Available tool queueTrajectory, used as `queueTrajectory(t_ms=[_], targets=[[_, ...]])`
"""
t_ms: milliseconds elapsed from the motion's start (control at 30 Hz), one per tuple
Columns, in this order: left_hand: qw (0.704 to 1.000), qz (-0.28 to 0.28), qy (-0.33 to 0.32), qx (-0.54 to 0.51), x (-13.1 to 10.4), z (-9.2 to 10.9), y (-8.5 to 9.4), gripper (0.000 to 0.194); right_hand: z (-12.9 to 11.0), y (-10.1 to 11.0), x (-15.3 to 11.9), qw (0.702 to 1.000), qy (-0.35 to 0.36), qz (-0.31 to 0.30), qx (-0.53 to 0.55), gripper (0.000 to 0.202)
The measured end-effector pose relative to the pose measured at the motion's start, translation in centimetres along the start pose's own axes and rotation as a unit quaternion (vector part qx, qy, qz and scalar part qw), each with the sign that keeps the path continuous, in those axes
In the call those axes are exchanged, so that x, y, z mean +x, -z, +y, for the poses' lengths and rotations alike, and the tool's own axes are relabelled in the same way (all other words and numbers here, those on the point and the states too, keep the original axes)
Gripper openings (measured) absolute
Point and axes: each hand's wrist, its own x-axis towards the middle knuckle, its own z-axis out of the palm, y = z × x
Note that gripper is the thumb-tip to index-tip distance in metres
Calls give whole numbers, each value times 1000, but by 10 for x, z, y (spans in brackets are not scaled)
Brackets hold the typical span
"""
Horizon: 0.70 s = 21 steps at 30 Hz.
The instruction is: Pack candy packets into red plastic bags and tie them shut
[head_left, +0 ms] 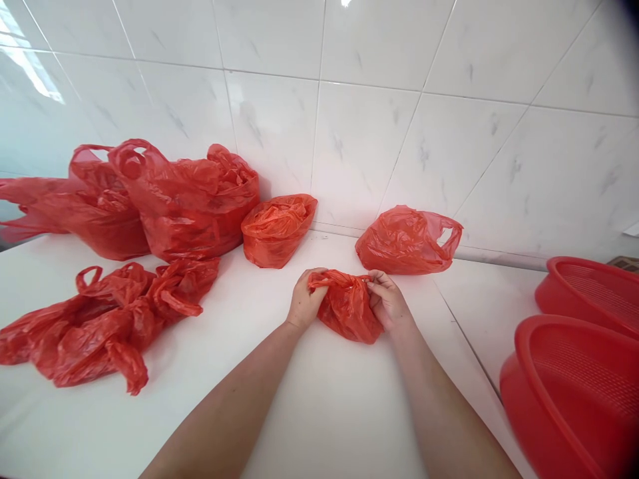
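Observation:
A small red plastic bag [349, 313] rests on the white table in front of me, its top gathered and twisted into a knot-like fold. My left hand [304, 299] grips the left end of the bag's top, fingers closed round the plastic. At the right end, my right hand [388, 299] pinches the other side of the top between thumb and fingers. The bag bulges below the twist, and what is inside is hidden. Just behind my hands stand a round filled red bag [277, 233] and another red bag [407, 241] with a loop handle.
Large full red bags [194, 206] lean by the tiled wall [279, 113] at the left. A heap of crumpled red bags [94, 326] lies nearer me on the white table [239, 313]. Two red plastic baskets [529, 372] stand at the right, beyond a seam in the tabletop.

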Motion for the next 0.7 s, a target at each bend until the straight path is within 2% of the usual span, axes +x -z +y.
queueTrajectory(t_ms=[133, 300, 367, 433, 533, 600, 700], targets=[[989, -65, -108, 71, -3, 2, -2, 62, -1, -5, -2, 1000, 0, -11, -17, 25], [963, -82, -180, 180, -3, 4, -3, 78, -2, -8, -4, 999, -9, -16, -35, 26], [954, -89, -204, 199, -5, 7, -3, 74, 0, -8, -4, 999, -10, -14, -48, 29], [949, -96, -217, 206, -7, 9, -3, 58, 3, -5, -2, 996, -11, 0, -90, 33], [951, -93, -223, 193, -10, 11, -3, 36, 10, 2, 1, 977, 0, 59, -205, 36], [959, -85, -214, 166, -10, 12, -3, 34, 13, 8, 4, 959, 14, 98, -265, 31], [977, -64, -167, 119, -9, 13, -4, 29, 16, 13, 6, 950, 22, 118, -287, 23]])
